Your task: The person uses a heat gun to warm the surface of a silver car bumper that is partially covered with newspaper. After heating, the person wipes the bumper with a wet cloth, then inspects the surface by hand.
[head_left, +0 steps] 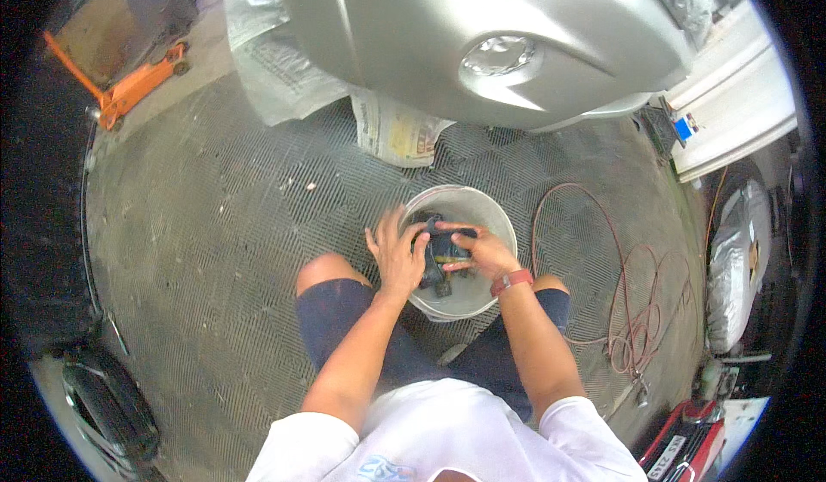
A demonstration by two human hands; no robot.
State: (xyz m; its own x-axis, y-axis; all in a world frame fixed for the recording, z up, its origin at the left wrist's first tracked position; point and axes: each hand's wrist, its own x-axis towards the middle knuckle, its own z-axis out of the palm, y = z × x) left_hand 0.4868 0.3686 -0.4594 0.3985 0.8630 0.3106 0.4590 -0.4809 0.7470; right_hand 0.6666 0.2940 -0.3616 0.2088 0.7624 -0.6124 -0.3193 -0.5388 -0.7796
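Over a whitish round bucket (504,214) between my knees, both hands are at a black, irregularly shaped part (441,248). My left hand (397,254) pinches its left edge between thumb and forefinger, while the other fingers fan out, slightly blurred. From the right, my right hand (484,251) grips the same part, thumb on top and fingers stretched along it. A red watch strap (511,282) circles my right wrist. More dark pieces and something yellowish show beneath my fingers inside the bucket; their kind I cannot make out.
A silver car bumper (404,35) hangs ahead, with plastic and paper sheeting (400,129) below it. A reddish hose (632,336) lies coiled on the ridged floor at right. An orange floor jack (138,86) stands far left, a tyre (107,405) near left.
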